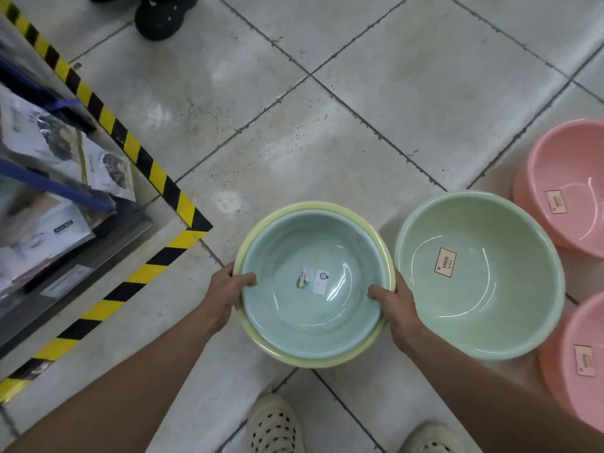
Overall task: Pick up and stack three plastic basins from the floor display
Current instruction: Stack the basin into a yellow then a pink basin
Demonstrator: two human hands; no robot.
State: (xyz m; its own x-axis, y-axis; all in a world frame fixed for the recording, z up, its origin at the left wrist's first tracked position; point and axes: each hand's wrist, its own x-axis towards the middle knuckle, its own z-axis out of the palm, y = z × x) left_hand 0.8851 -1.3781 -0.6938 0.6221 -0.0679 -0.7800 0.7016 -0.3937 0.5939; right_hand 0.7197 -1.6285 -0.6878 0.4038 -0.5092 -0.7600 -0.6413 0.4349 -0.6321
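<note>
Progress approx. two of three: a blue basin is seen nested inside a yellow basin, the pair held at frame centre. The rims are gripped by both hands, left hand at 9 o'clock, right hand at 3 o'clock. A green basin, judged the third, is left just beside at 3 o'clock, not yet stacked. Pink basins sit further right on the floor.

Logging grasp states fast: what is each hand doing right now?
Left hand: closed on the rims of the blue basin nested in the yellow basin.
Right hand: closed on the same rims.
</note>
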